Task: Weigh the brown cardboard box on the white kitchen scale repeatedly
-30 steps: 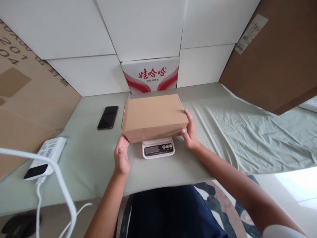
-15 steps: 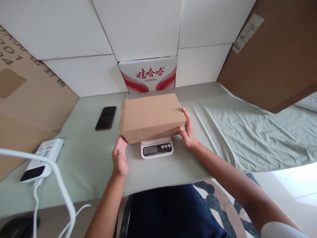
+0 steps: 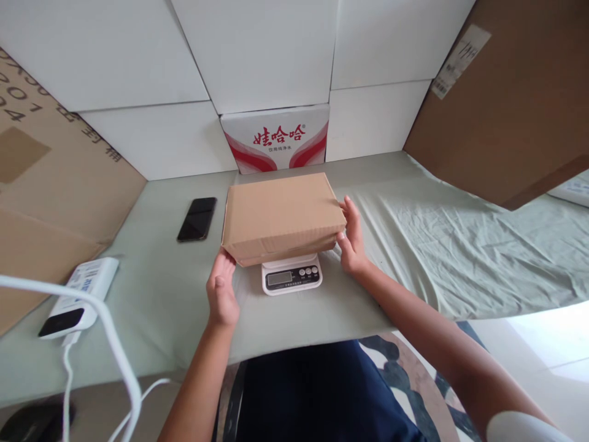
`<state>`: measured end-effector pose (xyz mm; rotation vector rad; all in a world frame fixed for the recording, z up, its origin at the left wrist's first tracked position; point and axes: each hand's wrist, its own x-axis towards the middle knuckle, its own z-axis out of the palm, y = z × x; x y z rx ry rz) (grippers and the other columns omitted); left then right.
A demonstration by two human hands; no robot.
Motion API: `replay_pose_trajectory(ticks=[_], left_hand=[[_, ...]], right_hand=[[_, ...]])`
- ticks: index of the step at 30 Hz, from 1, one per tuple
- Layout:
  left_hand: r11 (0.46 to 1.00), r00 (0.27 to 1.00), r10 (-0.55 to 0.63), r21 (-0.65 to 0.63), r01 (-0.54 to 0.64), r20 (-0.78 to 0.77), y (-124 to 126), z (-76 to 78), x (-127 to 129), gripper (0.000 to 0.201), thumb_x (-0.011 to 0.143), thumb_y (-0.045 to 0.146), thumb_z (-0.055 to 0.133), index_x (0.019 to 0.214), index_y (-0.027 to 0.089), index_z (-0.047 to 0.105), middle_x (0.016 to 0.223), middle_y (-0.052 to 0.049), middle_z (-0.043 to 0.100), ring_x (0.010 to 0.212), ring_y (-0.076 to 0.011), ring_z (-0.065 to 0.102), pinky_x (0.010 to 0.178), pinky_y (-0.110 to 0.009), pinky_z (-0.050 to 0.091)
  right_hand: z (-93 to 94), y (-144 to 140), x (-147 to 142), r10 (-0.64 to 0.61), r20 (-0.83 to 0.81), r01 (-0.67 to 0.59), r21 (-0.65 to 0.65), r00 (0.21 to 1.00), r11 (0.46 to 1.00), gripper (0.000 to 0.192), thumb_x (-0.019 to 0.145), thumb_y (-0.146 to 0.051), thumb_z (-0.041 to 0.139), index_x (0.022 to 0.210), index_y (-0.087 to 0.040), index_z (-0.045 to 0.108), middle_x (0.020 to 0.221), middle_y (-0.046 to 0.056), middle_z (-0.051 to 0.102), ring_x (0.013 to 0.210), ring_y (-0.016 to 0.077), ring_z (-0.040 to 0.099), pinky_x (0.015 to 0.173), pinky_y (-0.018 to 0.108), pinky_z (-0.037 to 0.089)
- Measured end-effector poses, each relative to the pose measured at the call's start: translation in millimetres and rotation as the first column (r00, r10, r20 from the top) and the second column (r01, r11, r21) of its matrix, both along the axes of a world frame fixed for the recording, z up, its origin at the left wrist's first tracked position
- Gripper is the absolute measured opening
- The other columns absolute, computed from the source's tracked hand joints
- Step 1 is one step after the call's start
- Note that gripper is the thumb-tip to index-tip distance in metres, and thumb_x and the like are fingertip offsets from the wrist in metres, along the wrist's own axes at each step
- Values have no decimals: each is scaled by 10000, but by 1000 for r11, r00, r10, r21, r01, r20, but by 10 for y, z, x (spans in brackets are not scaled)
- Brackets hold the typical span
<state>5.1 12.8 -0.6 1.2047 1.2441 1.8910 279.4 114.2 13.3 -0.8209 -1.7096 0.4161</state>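
the table (image 3: 414, 245) under its pale green cloth carries everything here, backed by white panels with a red-and-white printed carton (image 3: 276, 138) standing against them and large brown cardboard sheets leaning at either side. the cardboard box (image 3: 281, 216) is the biggest loose thing: it sits across the platform of the small white kitchen scale (image 3: 291, 277), overhanging it on every side that shows, so only the scale's display strip peeks out at the front.

the left hand (image 3: 221, 287) is open, fingertips touching the box's near-left lower corner; the right hand (image 3: 351, 236) is flattened against the right end, fingers spread along the edge. neither hand grips the box, they only steady it.

risk, as i judge it: the box is far wider than the scale, so an uneven push from one hand could tip it off the platform or slide the scale on the cloth (which is wrinkled to the right). any hand weight left on the box would likely skew the reading.

smaller things: a white power bank (image 3: 79, 296) with its cable at the left edge, and a black phone (image 3: 197, 218) lying flat left of the box, well apart from it.
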Motion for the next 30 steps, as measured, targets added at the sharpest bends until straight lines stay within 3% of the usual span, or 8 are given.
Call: replay_pose_trajectory(ticks=[9, 16, 20, 25, 27, 30], left_hand=[[999, 1000, -24, -24, 24, 10, 1, 58, 18, 850, 811, 807, 529, 1392, 197, 644, 1461, -186, 612, 1450, -392, 488, 1190, -526, 389], [999, 1000, -28, -31, 28, -1, -30, -19, -8, 848, 812, 802, 536, 1380, 183, 653, 1467, -196, 604, 1438, -397, 501, 1204, -541, 369], [999, 998, -46, -16, 46, -32, 32, 182, -32, 845, 826, 783, 545, 1412, 179, 623, 1465, -198, 604, 1412, -391, 531, 1193, -531, 390], [981, 987, -134, 126, 145, -90, 575, 636, -97, 756, 838, 758, 570, 1380, 234, 622, 1454, -144, 610, 1426, -352, 519, 1166, -463, 429], [980, 988, -121, 151, 134, -92, 909, 635, -120, 697, 858, 741, 566, 1339, 241, 621, 1391, -138, 642, 1372, -326, 565, 1158, -471, 428], [994, 996, -86, 64, 87, -12, 1325, 394, -126, 627, 866, 732, 567, 1251, 238, 613, 1332, -128, 658, 1309, -296, 609, 1135, -478, 448]], right_hand=[[56, -65, -27, 24, 6, -24, -35, 1000, 999, 724, 988, -686, 318, 1626, -372, 182, 1578, 85, 432, 1429, 345, 471, 1099, 574, 494], [90, -110, -54, 45, 16, -45, -3, 999, 999, 694, 991, -673, 335, 1612, -381, 231, 1613, 58, 403, 1474, 348, 420, 1182, 611, 425], [273, -49, -65, 25, -15, -25, 13, 1000, 1000, 691, 989, -685, 329, 1599, -367, 254, 1617, 63, 398, 1500, 345, 395, 1229, 593, 390], [611, 313, -222, 3, -93, 2, 46, 996, 999, 765, 965, -753, 290, 1605, -353, 167, 1686, 61, 282, 1572, 347, 282, 1286, 611, 290], [599, 519, -335, 23, -145, -18, 40, 989, 999, 782, 959, -758, 300, 1606, -350, 138, 1703, 56, 240, 1593, 334, 240, 1302, 605, 249], [379, 798, -474, 91, -221, -97, -16, 971, 995, 827, 944, -733, 387, 1604, -293, 153, 1705, 84, 232, 1599, 317, 222, 1324, 552, 205]])
